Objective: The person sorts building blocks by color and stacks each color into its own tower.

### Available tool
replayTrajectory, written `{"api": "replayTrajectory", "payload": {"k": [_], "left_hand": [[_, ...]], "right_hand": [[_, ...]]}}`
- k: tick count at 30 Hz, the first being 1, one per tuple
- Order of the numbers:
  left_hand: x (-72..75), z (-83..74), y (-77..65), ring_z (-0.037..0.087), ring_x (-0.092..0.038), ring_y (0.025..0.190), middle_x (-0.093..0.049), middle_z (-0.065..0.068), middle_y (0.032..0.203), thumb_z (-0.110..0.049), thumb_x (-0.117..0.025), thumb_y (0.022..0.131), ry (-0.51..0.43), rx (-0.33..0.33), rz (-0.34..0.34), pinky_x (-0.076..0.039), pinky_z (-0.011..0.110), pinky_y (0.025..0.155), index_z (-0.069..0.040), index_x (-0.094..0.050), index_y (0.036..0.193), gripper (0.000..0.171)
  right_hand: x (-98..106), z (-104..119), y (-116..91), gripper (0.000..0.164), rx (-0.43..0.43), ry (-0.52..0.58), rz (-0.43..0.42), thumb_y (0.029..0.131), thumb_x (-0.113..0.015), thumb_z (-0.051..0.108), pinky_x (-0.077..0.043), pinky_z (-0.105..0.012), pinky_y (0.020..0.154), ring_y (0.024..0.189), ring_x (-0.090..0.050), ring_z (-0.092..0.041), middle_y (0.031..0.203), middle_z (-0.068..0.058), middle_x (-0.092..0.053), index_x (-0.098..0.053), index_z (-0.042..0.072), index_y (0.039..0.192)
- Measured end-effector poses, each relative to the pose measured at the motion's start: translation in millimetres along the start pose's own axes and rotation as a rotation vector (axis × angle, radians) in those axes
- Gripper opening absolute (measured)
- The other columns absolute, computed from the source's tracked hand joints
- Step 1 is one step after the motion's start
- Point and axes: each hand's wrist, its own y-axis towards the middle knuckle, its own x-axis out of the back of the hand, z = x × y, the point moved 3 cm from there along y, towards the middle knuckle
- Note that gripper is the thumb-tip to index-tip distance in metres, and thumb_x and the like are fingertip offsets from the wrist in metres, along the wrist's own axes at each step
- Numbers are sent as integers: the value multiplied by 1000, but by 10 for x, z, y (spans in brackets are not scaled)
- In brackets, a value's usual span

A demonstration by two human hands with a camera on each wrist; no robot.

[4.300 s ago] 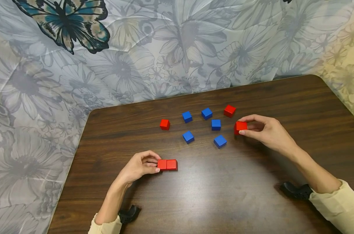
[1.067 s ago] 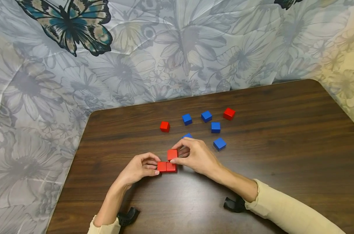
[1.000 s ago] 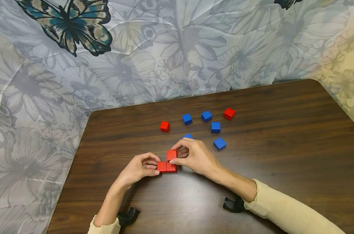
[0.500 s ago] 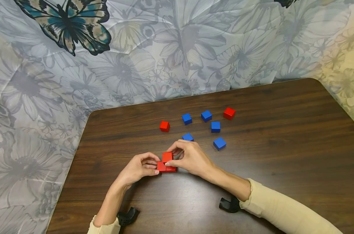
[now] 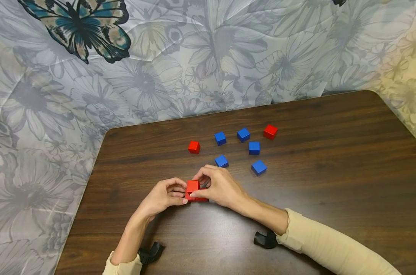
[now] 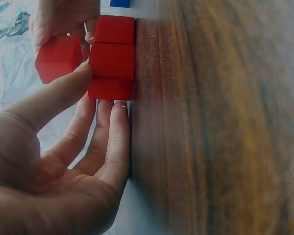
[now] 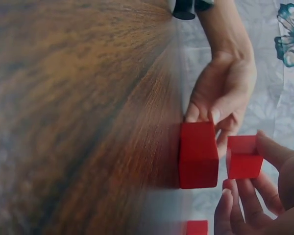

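Two red cubes sit side by side on the table, touching; the left-hand one is pinched between the thumb and fingers of my left hand. Beyond it lies the other red cube of the row. My right hand holds a third red cube between thumb and fingers. Both wrist views show a gap between this held cube and the row, so it hangs just above the left-hand cube. In the head view the right thumb partly covers the row.
Several blue cubes lie scattered behind the hands. One loose red cube is at their left, another red cube at the far right. The brown wooden table ends at a flower-patterned cloth.
My right hand picked up the red cube at the right, carried it left to the row, then shifted from above the right-hand cube to above the left-hand one. My left hand stays put.
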Motion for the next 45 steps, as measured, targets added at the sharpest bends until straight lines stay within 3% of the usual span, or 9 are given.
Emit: {"api": "replayTrajectory", "payload": {"k": [16,45], "left_hand": [[-7,0,0,28,-66,100,-65,19,109,1,-78,82,-31,-20,24,-56,30,85,7,-60,117,39],[-1,7,6,26,-66,101,-67,15,107,3,-79,81,-51,-58,54,-56,30,84,4,-61,117,40]], "right_hand": [[-105,-10,26,31,19,-53,35,70,-92,27,-52,-21,70,79,-63,-8,86,11,-65,-72,17,92],[-166,-8,29,36,48,-64,48,69,-93,24,-55,-26,73,80,-64,-8,88,8,-66,-71,14,95]]}}
